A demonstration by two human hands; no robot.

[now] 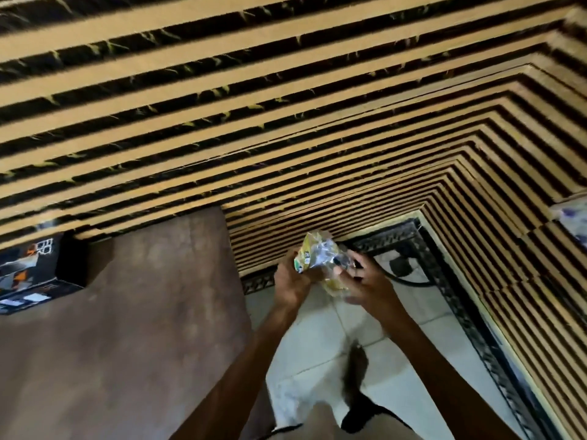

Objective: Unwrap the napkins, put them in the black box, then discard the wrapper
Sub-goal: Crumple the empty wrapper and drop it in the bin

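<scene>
A crumpled clear wrapper (320,254) with yellow print is held up in front of me over the tiled floor. My left hand (293,277) grips its left side. My right hand (365,282) pinches its right side, fingers curled into the plastic. A black box (30,274) with white and orange print sits at the far left on the brown table, partly cut off by the frame edge. I cannot tell whether any napkins are in the wrapper or in the box.
A brown table (133,328) fills the lower left. A wall of tan and black slats (286,106) rises ahead and on the right. White floor tiles (409,360) with a dark patterned border lie below my hands. A pale printed packet (571,217) shows at the right edge.
</scene>
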